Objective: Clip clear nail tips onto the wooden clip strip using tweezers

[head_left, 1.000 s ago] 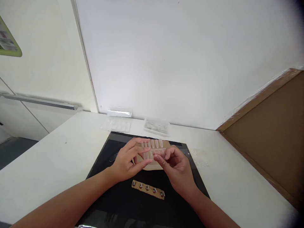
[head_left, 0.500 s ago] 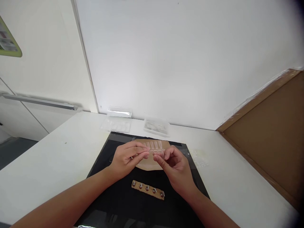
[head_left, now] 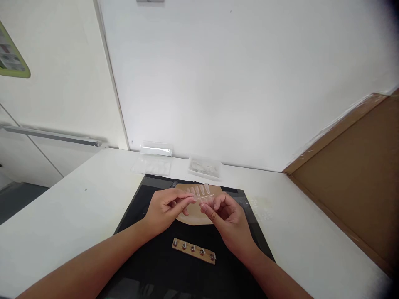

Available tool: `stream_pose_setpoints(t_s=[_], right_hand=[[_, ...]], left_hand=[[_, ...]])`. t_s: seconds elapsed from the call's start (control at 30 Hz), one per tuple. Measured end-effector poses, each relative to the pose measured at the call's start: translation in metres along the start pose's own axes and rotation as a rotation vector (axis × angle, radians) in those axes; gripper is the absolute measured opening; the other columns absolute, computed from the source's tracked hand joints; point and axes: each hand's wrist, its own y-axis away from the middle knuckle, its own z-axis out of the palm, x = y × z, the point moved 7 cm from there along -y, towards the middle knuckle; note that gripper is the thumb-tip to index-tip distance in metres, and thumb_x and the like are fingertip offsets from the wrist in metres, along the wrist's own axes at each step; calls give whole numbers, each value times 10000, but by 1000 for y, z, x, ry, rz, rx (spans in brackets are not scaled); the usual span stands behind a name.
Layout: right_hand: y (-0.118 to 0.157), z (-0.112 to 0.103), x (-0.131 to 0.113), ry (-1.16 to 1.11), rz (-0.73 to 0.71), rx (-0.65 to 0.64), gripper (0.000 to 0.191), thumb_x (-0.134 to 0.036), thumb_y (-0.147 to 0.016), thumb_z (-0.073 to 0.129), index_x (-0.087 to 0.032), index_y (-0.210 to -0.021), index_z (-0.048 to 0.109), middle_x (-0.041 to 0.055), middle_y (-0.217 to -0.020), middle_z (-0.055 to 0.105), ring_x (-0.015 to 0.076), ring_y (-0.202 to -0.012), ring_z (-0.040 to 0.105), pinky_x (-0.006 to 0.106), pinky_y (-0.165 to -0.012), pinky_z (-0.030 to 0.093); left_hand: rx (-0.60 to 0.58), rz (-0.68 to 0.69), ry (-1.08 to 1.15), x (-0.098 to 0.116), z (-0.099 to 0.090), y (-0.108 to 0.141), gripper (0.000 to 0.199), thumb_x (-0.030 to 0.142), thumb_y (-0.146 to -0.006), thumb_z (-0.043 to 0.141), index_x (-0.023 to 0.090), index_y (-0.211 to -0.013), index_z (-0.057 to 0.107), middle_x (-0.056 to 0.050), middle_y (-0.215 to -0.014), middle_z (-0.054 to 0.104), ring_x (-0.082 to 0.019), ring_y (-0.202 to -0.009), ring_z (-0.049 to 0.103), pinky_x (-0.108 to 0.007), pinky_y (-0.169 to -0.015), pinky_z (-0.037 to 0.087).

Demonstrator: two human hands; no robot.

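Note:
A clear strip of false nail tips (head_left: 202,191) is held up between my two hands, with several tips fanning off a thin central bar. My left hand (head_left: 168,206) pinches the strip's left end between thumb and fingers. With thumb and curled index finger, my right hand (head_left: 229,214) grips tips on the lower right side. Below the strip lies a tan sheet (head_left: 196,218), partly covered by the hands. Nearer to me, a narrow brown strip (head_left: 193,251) carries a row of several small round metallic pieces with pale tabs.
Everything near my hands rests on a glossy black mat (head_left: 174,274) on a white table (head_left: 77,195). Behind it stand an open clear case (head_left: 152,163) and a clear box of pale pieces (head_left: 205,168). A brown board (head_left: 349,178) leans at the right by the white wall.
The nail tip strip has tilted, its right end now slightly higher. My left fingers have shifted a little on its left end; my right hand stays almost in place.

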Motion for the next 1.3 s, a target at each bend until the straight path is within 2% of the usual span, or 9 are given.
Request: stream_pose_setpoints(t_s=[0.13, 0.3, 0.57, 0.87, 0.97, 1.13, 1.3], right_hand=[[1, -1, 0, 3, -4, 10, 408, -423, -830, 864, -230, -766, 510, 17, -849, 702, 169, -786, 639, 301, -679, 486], [0, -1, 1, -6, -11, 7, 417, -429, -826, 864, -230, -764, 503, 17, -850, 709, 168, -785, 638, 297, -681, 489], [-1, -1, -2, 25, -36, 18, 427, -466, -818, 862, -234, -747, 510, 17, -829, 693, 166, -750, 621, 289, -628, 481], [-2, 0, -2, 24, -20, -4, 422, -449, -832, 855, -229, -759, 503, 10, -806, 666, 147, -715, 579, 276, -611, 447], [-2, 0, -2, 19, -37, -5, 412, -438, -840, 851, -228, -761, 505, -2, -793, 644, 136, -701, 552, 266, -604, 435], [-1, -1, -2, 22, -53, 22, 423, -462, -822, 861, -229, -758, 514, -3, -776, 619, 146, -704, 573, 272, -611, 464], [-1, -1, -3, 12, -47, 16, 423, -465, -824, 859, -233, -755, 511, -6, -767, 622, 152, -705, 592, 278, -622, 477]], left_hand=[[-17, 12, 18, -1, 0, 1, 146, 295, -946, 748, 182, -1016, 808, -47, -864, 812, -112, -524, 726, -170, -445, 567], [-47, 94, -31, 4, 0, 1, 173, 272, -952, 745, 211, -1102, 803, -24, -869, 814, -86, -475, 691, -202, -529, 613], [-40, 181, -123, 8, -1, -1, 135, 232, -936, 762, 215, -1062, 811, 11, -740, 756, -94, -539, 698, -216, -597, 593], [-91, 216, -95, 7, 4, 0, 160, 219, -973, 703, 191, -1101, 795, -71, -1015, 718, -60, -580, 657, -184, -535, 579], [-97, 253, -145, 11, 5, -1, 167, 214, -976, 694, 195, -1106, 796, -77, -1020, 719, -87, -663, 690, -190, -582, 604], [-95, 370, -216, 21, 6, 0, 168, 203, -967, 705, 211, -1100, 807, -88, -1016, 727, -157, -889, 731, -263, -772, 641], [-115, 373, -209, 18, 6, 2, 241, 220, -935, 751, 209, -1172, 794, -99, -1036, 715, -166, -894, 723, -245, -719, 620]])
